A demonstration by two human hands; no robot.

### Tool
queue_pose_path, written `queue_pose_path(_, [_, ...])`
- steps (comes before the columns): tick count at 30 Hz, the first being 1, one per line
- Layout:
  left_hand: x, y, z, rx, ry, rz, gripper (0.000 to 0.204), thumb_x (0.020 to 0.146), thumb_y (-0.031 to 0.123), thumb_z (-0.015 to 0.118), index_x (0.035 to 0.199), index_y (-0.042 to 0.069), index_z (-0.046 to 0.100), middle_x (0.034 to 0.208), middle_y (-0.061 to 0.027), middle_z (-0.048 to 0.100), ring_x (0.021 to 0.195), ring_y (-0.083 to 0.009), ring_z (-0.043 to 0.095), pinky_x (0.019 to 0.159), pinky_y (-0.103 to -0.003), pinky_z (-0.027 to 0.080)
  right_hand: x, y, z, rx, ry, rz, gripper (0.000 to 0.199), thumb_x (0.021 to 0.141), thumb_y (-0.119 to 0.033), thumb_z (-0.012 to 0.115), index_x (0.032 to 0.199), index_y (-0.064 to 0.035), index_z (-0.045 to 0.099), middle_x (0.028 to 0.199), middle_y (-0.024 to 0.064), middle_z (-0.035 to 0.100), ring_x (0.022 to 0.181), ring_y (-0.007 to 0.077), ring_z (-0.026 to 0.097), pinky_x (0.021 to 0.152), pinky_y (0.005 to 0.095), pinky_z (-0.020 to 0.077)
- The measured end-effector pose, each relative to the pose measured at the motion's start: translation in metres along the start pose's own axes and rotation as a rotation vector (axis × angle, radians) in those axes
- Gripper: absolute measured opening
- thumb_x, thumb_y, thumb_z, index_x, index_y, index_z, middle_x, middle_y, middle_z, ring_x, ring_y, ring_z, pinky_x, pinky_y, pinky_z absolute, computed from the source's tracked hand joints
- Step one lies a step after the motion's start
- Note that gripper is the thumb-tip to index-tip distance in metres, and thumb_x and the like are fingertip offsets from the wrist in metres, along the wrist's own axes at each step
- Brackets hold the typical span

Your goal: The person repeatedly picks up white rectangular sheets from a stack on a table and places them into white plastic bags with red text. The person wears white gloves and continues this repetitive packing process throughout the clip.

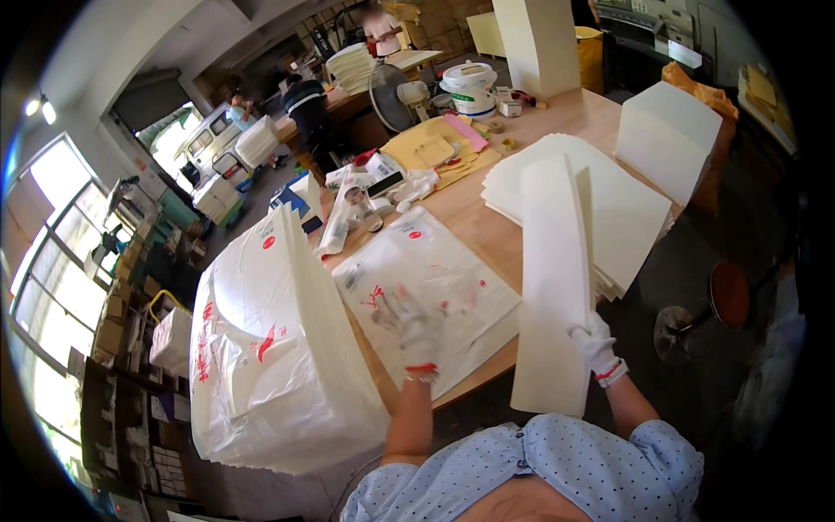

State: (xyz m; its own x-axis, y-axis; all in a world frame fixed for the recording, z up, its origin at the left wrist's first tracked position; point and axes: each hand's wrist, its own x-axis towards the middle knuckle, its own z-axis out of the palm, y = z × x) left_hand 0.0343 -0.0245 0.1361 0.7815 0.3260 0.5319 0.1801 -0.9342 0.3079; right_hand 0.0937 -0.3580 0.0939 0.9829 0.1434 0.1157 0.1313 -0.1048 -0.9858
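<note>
My right hand (597,344), in a white glove, grips the right edge of a long white folded card sheet (553,287). The sheet stands tilted at the table's near edge. My left hand (417,326), also gloved and blurred by motion, is over a flat clear plastic bag (470,300) with red print. Its fingers look stretched out, with nothing seen in them. Left of that bag rises a tall stack of similar plastic bags (252,348). To the right, partly behind the held sheet, lies a fanned pile of white card sheets (622,209).
On the wooden table (600,117) are a phone (384,184), yellow envelopes (426,155), a white bucket (470,87) and tape rolls (509,143). A fan (391,94) stands behind. One white card (668,139) stands at the right edge. A stool (728,296) is at right; other people are farther back.
</note>
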Motion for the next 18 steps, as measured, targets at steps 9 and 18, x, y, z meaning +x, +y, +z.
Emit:
queue_pose_path(9, [0.061,0.01,-0.051,-1.651,-0.417,-0.611,0.038,0.091,0.018,0.052,0.125,0.002,0.049,0.11,-0.0052,0.059,0.083,-0.0109,0.057,0.074,-0.026,0.049,-0.036,-0.1,-0.051,-0.468,-0.134,-0.411,0.01,0.072,-0.005,0.058,0.08,-0.0037,0.064,0.076,0.0121,0.061,0.063,0.027,0.061,0.057,0.0346,0.049])
queue_pose_path(18, [0.1,-0.041,0.054,-1.447,-0.466,-0.513,0.032,0.09,0.01,0.051,0.12,0.001,0.049,0.102,-0.0084,0.064,0.06,-0.0139,0.052,0.055,-0.03,0.046,-0.016,-0.065,0.01,-1.206,-0.752,-0.278,0.014,0.078,-0.019,0.053,0.084,-0.0096,0.061,0.082,0.0143,0.063,0.071,0.0333,0.063,0.06,0.0437,0.0504])
